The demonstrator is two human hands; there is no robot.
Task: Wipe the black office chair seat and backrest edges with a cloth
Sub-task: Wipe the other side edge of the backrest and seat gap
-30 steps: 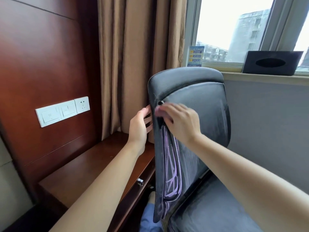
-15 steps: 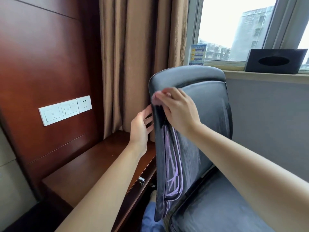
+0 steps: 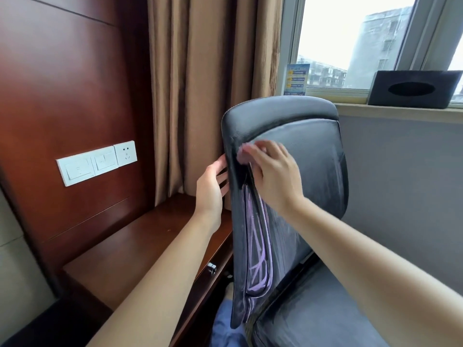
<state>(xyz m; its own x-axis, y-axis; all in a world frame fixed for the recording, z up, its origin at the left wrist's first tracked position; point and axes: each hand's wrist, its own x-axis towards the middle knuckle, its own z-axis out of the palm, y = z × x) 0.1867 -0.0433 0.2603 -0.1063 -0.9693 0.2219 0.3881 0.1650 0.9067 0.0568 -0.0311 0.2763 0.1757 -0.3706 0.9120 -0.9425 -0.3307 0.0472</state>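
Against upright backrest (image 3: 308, 171): pink cloth (image 3: 242, 153)

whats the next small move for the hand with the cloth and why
Probably slide the right hand with the pinkish cloth down the backrest side edge. The cloth sits high on that edge, the stretch below it looks unwiped from here, and the left hand is behind the backrest, seemingly steadying it.

No text can be read with certainty. A blue card (image 3: 297, 78) is stood on the windowsill (image 3: 400, 113) against the window frame; yellow marks and lines of pale print are seen on it, but they are too small and blurred to be made out.
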